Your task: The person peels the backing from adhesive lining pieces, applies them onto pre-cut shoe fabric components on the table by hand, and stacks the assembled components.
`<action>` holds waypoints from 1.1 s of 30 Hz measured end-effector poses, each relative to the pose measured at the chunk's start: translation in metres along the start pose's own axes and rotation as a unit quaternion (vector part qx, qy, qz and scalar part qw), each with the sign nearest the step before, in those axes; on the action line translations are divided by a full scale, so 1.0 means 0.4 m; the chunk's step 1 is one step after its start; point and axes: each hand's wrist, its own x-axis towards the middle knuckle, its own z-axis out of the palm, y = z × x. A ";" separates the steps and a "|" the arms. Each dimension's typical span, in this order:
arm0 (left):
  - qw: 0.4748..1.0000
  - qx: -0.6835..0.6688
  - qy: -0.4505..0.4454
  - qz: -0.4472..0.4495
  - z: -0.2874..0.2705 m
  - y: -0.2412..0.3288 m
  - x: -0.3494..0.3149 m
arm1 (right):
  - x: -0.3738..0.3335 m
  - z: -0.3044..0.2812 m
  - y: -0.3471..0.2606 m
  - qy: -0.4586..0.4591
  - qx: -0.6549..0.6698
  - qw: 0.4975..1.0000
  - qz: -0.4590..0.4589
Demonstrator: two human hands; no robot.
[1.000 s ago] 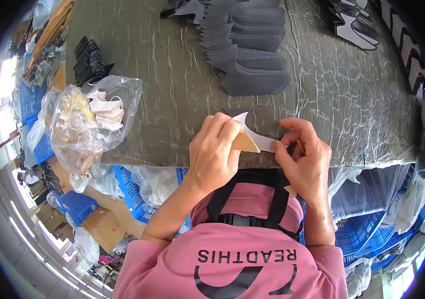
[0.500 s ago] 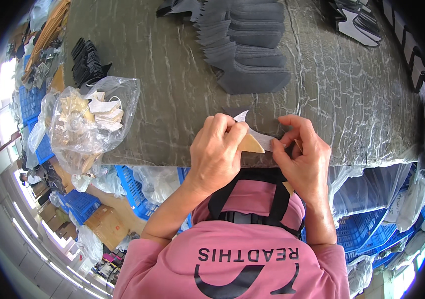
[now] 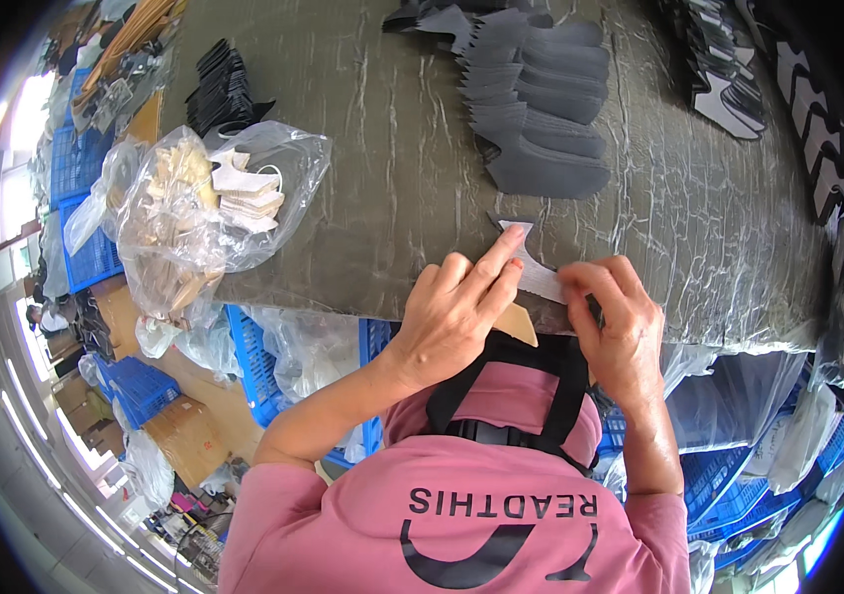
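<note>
A thin white curved piece (image 3: 539, 279) lies over a dark grey cut piece (image 3: 497, 219) near the table's front edge; most of the grey one is hidden. My left hand (image 3: 451, 315) presses its outstretched index finger on the white piece's far pointed end. A tan flat piece (image 3: 516, 324) juts out from under this hand, apparently held by the curled fingers and thumb. My right hand (image 3: 622, 322) has its bent fingers at the white piece's right end, with thumb and index finger at its edge.
Overlapping dark grey pieces (image 3: 550, 119) lie farther back. A clear plastic bag (image 3: 169, 238) with tan and white pieces sits at left, beside stacked black pieces (image 3: 224, 89). More black and white pieces (image 3: 729, 94) lie at far right. Blue crates (image 3: 253, 366) stand below the table edge.
My left index finger has stretched out onto the white piece, which now lies flatter. The tan piece has shifted nearer to me. My right hand has moved slightly, staying at the right end.
</note>
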 end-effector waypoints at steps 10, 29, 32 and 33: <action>0.942 -0.291 0.120 -0.115 -0.016 -0.030 -0.003 | 0.010 -0.026 0.004 -0.023 0.043 0.999 0.016; 0.652 -0.704 -0.125 -0.255 -0.095 0.063 0.086 | 0.120 -0.130 -0.005 -0.037 0.260 0.965 -0.014; 0.745 -0.599 -0.142 -0.256 -0.113 0.077 0.105 | 0.116 -0.114 -0.057 -0.055 0.229 0.970 -0.065; 0.768 -0.568 -0.145 -0.259 -0.121 0.078 0.109 | 0.115 -0.114 -0.058 -0.051 0.232 0.970 -0.058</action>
